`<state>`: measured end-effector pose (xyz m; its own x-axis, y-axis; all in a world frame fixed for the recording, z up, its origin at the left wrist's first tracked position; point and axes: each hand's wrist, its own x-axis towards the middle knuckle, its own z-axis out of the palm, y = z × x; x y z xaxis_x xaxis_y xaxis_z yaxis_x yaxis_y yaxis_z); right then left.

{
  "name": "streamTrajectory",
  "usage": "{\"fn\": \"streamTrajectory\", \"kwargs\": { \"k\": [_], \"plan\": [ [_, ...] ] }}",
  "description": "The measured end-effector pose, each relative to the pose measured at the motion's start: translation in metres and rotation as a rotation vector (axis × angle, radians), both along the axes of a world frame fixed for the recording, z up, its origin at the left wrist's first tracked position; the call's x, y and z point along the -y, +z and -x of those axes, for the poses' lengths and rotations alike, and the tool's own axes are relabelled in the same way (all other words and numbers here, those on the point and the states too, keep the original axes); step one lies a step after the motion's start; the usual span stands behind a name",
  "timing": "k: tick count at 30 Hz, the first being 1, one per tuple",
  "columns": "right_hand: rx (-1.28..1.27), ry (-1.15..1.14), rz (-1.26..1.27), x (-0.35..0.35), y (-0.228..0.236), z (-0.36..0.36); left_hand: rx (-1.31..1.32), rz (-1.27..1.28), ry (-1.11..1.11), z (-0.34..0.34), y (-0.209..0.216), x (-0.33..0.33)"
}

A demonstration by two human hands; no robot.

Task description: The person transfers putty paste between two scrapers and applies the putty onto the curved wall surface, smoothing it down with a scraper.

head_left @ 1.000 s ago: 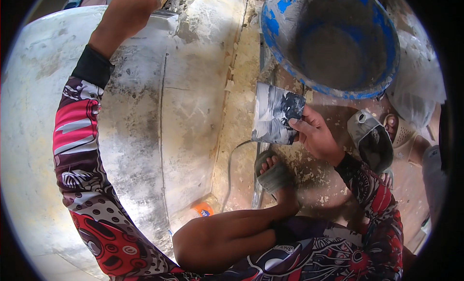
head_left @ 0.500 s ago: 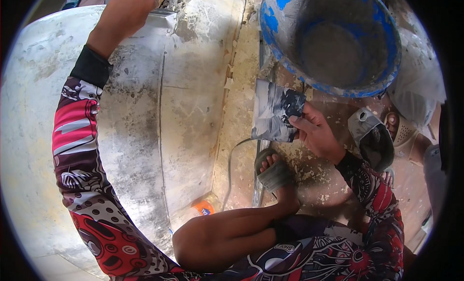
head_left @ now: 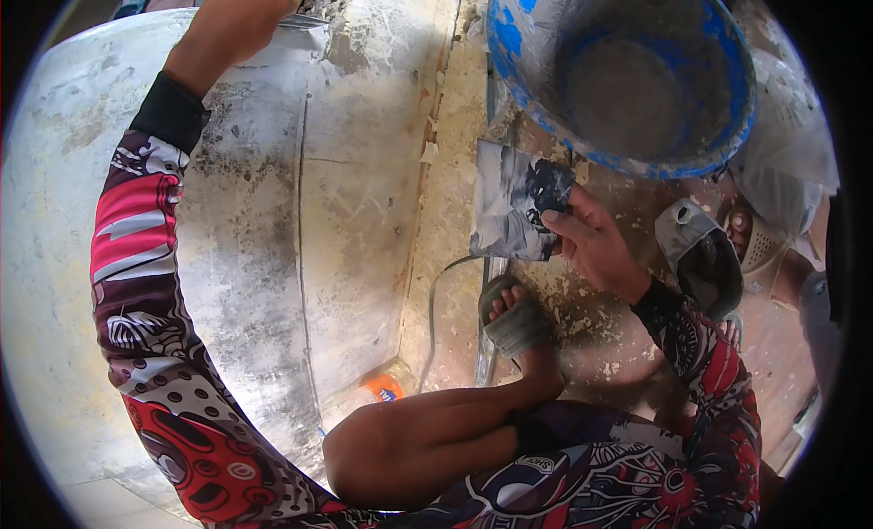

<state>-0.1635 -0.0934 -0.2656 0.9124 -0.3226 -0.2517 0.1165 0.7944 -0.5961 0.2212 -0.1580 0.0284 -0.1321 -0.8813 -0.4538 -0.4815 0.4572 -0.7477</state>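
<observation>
My left hand (head_left: pixel 232 29) is up at the top left, fingers closed, beside the whitish wall surface. A thin flat metal blade (head_left: pixel 305 21), like a putty knife's, sticks out from it; the handle is hidden in my grip. My right hand (head_left: pixel 600 242) pinches a flat square plate (head_left: pixel 505 201) by its right edge, thumb on top. Pale and dark grey smears of putty-like paste cover the plate. It is held above the floor, just below a blue basin (head_left: pixel 618 161) whose inside is coated with grey paste.
A patchy, stained wall surface (head_left: pixel 245 211) fills the left. My sandalled foot (head_left: pixel 518 320) is below the plate, near a thin cable (head_left: pixel 432 302) and a metal strip. An orange-labelled bottle (head_left: pixel 384 388), a grey cut container (head_left: pixel 698 261), a plastic bag (head_left: pixel 787 174) and a beige clog (head_left: pixel 762 242) lie around.
My left hand has shifted slightly right, and the blade now shows as a thinner sliver. The plate in my right hand has risen slightly.
</observation>
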Motion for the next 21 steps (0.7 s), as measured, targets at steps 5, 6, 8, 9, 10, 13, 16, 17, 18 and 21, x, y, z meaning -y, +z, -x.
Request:
{"fn": "streamTrajectory", "kwargs": {
  "k": [5,6,8,9,10,13,16,17,18,21],
  "plan": [
    [0.016,-0.006,-0.059,-0.001,-0.002,-0.001,0.047,-0.022,0.057,0.002,-0.002,0.007],
    [-0.007,0.007,-0.019,-0.001,-0.004,-0.001,0.047,-0.023,0.058,0.0,-0.003,0.007],
    [0.004,0.007,-0.039,0.0,0.002,0.0,0.024,-0.013,0.019,-0.003,-0.004,0.006],
    [0.015,0.003,-0.06,0.001,0.004,0.0,0.023,-0.014,0.018,-0.001,-0.005,0.007],
    [0.014,0.002,-0.06,0.001,0.004,0.0,0.08,-0.02,0.039,0.001,-0.008,0.007],
    [-0.005,-0.023,-0.056,0.0,0.005,0.0,0.138,-0.02,0.052,0.004,-0.008,0.004],
    [-0.013,-0.03,-0.082,0.001,0.002,0.0,0.069,0.009,-0.007,0.005,-0.008,0.002],
    [-0.007,-0.029,-0.086,0.0,-0.002,0.0,0.001,0.032,-0.055,0.006,-0.009,0.002],
    [0.001,-0.025,-0.088,0.0,-0.003,0.0,0.003,0.033,-0.052,0.005,-0.007,0.004],
    [-0.024,-0.003,-0.048,0.001,-0.004,0.001,0.115,0.006,-0.001,0.007,-0.008,0.016]
  ]
}}
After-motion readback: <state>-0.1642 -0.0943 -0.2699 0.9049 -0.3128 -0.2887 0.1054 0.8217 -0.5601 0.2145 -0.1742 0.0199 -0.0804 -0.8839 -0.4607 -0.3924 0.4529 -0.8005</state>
